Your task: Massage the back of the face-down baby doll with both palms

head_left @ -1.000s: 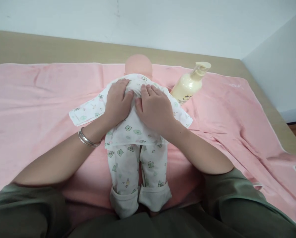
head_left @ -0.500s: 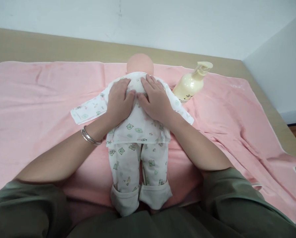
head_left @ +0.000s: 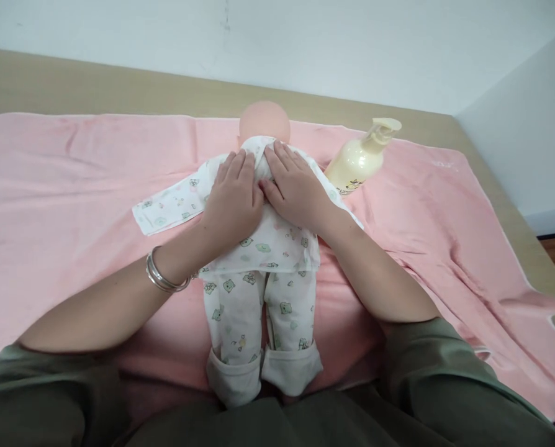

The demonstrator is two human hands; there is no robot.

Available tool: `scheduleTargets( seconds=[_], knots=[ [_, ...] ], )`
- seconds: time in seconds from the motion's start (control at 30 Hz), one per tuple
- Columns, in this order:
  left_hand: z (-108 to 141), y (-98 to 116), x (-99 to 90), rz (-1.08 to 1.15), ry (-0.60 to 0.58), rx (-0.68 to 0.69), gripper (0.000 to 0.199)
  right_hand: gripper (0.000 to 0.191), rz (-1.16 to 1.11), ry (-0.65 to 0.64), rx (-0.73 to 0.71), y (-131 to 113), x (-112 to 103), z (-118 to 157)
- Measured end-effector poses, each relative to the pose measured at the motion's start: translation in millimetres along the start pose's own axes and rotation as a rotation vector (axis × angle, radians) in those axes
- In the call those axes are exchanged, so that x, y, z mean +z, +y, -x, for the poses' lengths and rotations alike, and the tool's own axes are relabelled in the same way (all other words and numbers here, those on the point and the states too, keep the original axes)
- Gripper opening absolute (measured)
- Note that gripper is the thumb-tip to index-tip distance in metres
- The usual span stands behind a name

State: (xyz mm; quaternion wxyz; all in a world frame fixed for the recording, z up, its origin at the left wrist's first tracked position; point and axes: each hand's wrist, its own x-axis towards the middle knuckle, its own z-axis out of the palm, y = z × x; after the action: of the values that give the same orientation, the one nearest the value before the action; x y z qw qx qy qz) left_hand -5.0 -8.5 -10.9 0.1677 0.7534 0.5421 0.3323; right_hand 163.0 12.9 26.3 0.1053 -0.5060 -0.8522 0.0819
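A baby doll (head_left: 264, 121) lies on its front, its bald head pointing away from me and its legs toward me. It wears a white printed shirt (head_left: 263, 248) and matching trousers (head_left: 243, 310) with turned-up cuffs. My left hand (head_left: 237, 198) rests flat on the upper left of the doll's back, fingers stretched toward the head. Beside it my right hand (head_left: 296, 183) lies flat on the upper right of the back, fingers extended. The two thumbs almost meet over the middle. Both hands press on the shirt cloth and hold nothing.
A cream pump bottle (head_left: 356, 160) leans or lies tilted at the doll's right side. Under everything spreads a wrinkled pink blanket (head_left: 72, 180) on a wooden table (head_left: 133, 77). A white wall (head_left: 305, 46) stands behind, with another at the right.
My left hand has shifted inward and turned, its fingers now closer to the right hand. The shirt has bunched between the hands near the collar. My right hand has hardly moved.
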Motion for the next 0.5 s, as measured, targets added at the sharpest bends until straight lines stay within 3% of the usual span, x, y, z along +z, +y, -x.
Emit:
scheduleTargets(
  seconds=[0.1,0.3,0.5],
  knots=[
    [-8,-5,-3.4,0.025,-0.028,-0.029,0.061,0.067,0.046,-0.026,0.043,-15,-5,8],
    [-31,-21,-13.5,0.054,-0.052,-0.115,0.055,0.063,0.143,0.053,0.042,-47,-1,34],
    [-9,1,-11.1,-0.117,-0.057,-0.034,0.069,0.061,-0.06,0.048,0.076,-19,2,7]
  ],
)
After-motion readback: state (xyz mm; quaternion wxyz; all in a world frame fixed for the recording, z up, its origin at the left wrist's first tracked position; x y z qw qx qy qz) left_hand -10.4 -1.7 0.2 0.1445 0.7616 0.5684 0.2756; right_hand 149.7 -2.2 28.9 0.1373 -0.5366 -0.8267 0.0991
